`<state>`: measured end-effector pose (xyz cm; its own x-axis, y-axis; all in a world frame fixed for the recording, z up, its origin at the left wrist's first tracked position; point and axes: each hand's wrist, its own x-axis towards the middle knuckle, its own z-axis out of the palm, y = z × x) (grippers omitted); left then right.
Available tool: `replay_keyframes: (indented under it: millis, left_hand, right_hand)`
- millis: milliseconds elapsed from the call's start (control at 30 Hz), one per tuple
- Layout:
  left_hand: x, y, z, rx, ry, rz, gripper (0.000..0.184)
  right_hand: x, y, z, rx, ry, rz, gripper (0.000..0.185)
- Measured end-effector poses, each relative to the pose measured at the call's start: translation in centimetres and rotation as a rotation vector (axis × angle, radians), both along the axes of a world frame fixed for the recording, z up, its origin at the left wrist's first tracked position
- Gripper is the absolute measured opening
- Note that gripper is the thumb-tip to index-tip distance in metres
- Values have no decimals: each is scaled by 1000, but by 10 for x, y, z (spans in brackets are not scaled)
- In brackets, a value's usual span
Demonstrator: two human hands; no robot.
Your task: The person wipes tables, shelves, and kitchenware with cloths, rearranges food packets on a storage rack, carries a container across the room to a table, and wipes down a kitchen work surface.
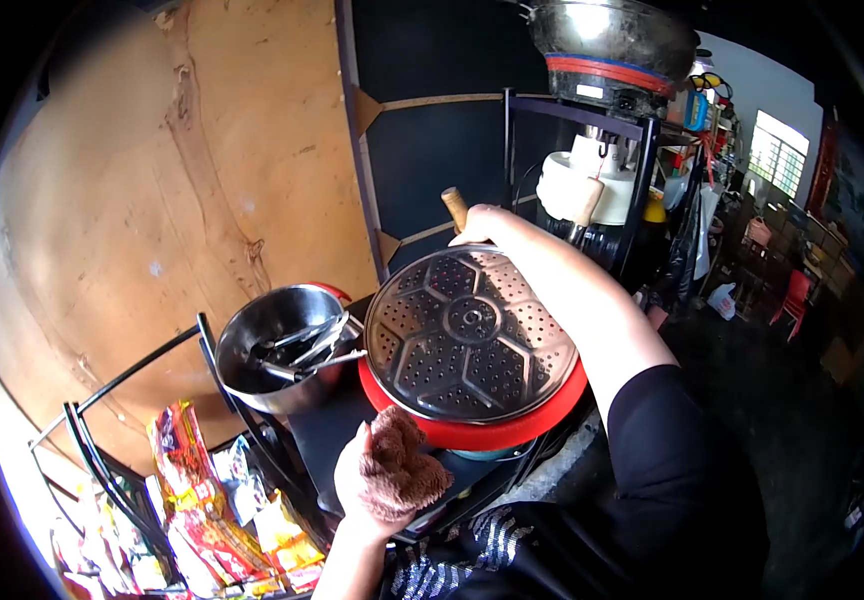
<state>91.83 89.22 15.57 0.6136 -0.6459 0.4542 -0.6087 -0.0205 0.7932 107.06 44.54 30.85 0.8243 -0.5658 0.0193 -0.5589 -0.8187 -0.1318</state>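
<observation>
A round metal steamer plate (497, 384), pierced with small holes, sits over a red basin (487, 436) in front of me. My right hand (482, 224) reaches across to the plate's far rim, closed on the edge, its fingers partly hidden. Close beside it a wooden handle (454, 207) sticks up. Near the basin's front left, my left hand (354, 482) is wrapped round a brown cloth (407, 470). To the left stands a steel pot (274, 397) with several metal utensils (304, 345) lying inside.
Colourful snack packets (212, 535) fill a black rack at lower left. A wooden board (122, 200) rises behind the pot. At back right a metal shelf (642, 190) holds a large metal bowl (602, 35) and a white appliance (577, 190). A red chair (794, 300) stands farther off.
</observation>
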Motion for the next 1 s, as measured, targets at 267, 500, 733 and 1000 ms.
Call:
replay_keyframes:
  millis: [267,500,733,1000]
  left_hand:
    - [6,-22,5,-558,-57,54,72]
    - [-3,-28,25,-600,-68,-209,81]
    - [11,-16,-9,-458,-291,75,92]
    - [-1,-60,14,-468,-458,439,81]
  right_hand:
    - [-9,8,7,-129,-315,58,53]
    - [-48,50,75,-263,-504,89,64]
    - [-163,100,125,-45,-677,403,49]
    - [-349,40,168,202,-724,429,60]
